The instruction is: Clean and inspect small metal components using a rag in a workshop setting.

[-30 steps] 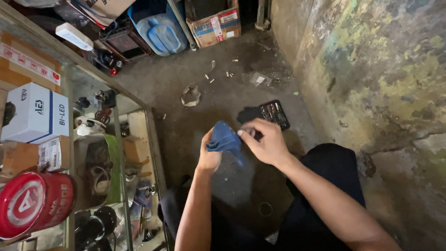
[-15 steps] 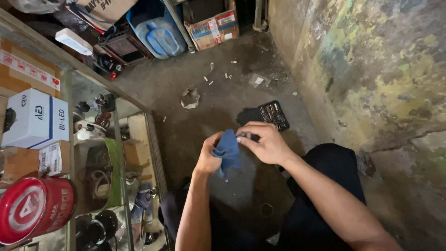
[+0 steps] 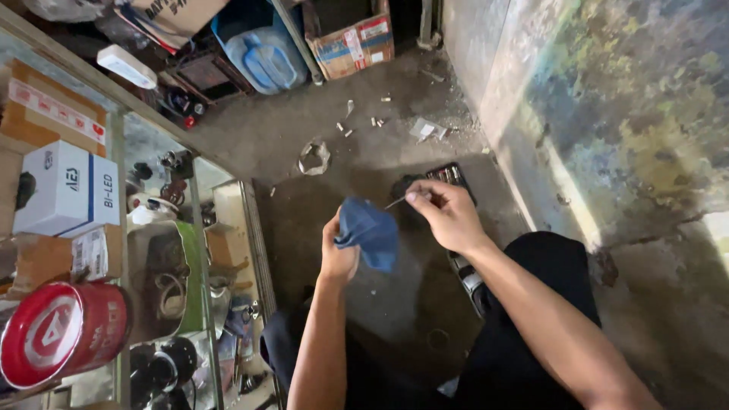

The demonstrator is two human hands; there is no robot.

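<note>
My left hand (image 3: 339,254) grips a crumpled blue cloth (image 3: 370,231) over the dirty concrete floor. Just to its right, my right hand (image 3: 446,215) pinches a thin metal rod (image 3: 396,202) between thumb and fingers, its free end pointing at the cloth's top edge. Behind my right hand lies an open black tool case (image 3: 449,175) with small bits in it. My legs in dark trousers are at the bottom of the view.
A glass display cabinet (image 3: 190,266) full of parts stands at left, with a white box (image 3: 68,190) and a red tin (image 3: 61,334) on top. A blue jerrycan (image 3: 266,57) and cardboard box (image 3: 353,38) sit at the back. A stained wall (image 3: 607,114) runs along the right.
My right hand has drawn away from the cloth to the right, baring the thin rod. The left hand keeps its grip on the cloth.
</note>
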